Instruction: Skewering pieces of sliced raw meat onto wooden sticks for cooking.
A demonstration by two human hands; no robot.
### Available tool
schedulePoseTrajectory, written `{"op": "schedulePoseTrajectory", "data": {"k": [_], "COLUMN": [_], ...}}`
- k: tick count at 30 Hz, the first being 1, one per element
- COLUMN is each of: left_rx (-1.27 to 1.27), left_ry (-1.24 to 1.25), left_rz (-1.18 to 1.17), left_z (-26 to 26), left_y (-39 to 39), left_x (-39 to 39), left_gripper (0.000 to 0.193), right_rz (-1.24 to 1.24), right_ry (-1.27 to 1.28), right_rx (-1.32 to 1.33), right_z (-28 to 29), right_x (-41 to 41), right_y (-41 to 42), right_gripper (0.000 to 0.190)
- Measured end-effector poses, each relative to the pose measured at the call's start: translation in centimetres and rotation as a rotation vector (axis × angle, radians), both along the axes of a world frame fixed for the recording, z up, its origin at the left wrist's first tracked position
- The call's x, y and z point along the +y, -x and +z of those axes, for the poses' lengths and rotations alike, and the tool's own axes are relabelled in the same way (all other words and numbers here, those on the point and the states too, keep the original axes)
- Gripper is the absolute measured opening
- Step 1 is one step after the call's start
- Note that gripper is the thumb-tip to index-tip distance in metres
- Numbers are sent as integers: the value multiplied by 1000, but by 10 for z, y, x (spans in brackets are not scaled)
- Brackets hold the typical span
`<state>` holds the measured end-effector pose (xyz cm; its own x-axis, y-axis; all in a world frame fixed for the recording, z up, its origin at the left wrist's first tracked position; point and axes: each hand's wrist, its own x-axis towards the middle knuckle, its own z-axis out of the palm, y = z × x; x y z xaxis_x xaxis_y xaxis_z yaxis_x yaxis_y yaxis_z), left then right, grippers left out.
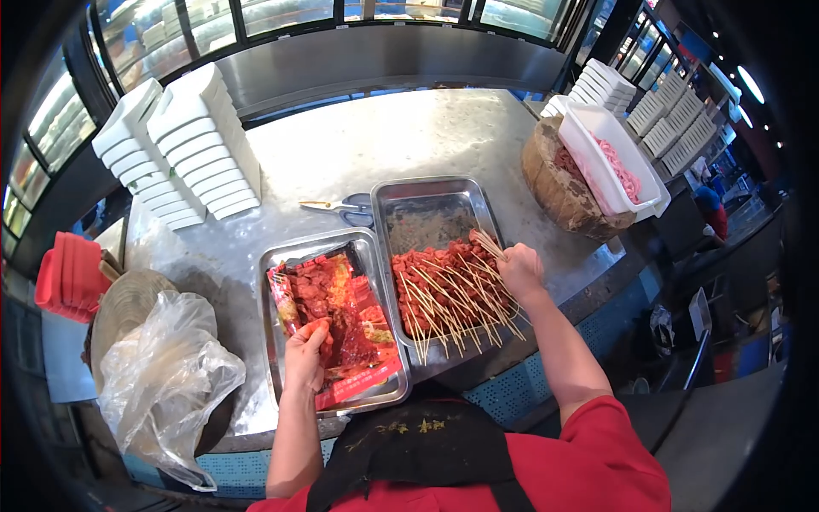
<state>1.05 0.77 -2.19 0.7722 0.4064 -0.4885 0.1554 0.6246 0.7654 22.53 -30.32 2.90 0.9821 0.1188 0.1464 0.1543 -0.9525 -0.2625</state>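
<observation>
My right hand (519, 274) grips a bundle of bamboo skewers (489, 246) over the right edge of a steel tray (425, 183). Beneath them in this tray lie many skewers of red marinated meat (441, 291), their bare ends towards me. My left hand (306, 360) pinches a piece of red meat (325, 349), partly hidden by the fingers. It is over an opened, printed plastic bag (355, 384) in a second steel tray (266, 358). More marinated meat (310, 291) lies on the bag.
Scissors (342, 206) lie behind the trays on the steel table (358, 141). White containers (198, 141) are stacked at back left. A clear plastic bag (169, 384) covers part of a round wooden block (131, 301). On the right, a white tub (614, 163) leans on another block (544, 166).
</observation>
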Motion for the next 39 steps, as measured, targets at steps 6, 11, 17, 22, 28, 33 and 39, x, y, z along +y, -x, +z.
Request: {"op": "schedulePoseTrajectory", "data": {"k": [6,11,17,22,28,33,39], "left_rx": [11,49,59,89,147,182,451], "left_ry": [-31,-67,-216,-300,-319,-421,-856], "left_rz": [14,-49,-25,-29,-40,-44,-39], "left_z": [-10,-8,-13,-13,-15,-15,-9], "left_y": [1,-3,-3,9,23,28,27], "left_x": [5,-1,0,-1,-3,-8,-8], "left_gripper": [12,12,15,14,15,15,21], "right_rz": [139,321,485,492,532,528,463], "right_ry": [-318,-970,-1262,-1277,-1324,-1398,-1428], "right_rx": [-33,582,944,1057,1153,1239,1309], "right_z": [37,56,75,73,57,47,34], "right_x": [4,32,62,70,71,70,67], "right_y": [27,73,115,128,136,144,162], "right_gripper": [23,20,10,6,9,12,13]}}
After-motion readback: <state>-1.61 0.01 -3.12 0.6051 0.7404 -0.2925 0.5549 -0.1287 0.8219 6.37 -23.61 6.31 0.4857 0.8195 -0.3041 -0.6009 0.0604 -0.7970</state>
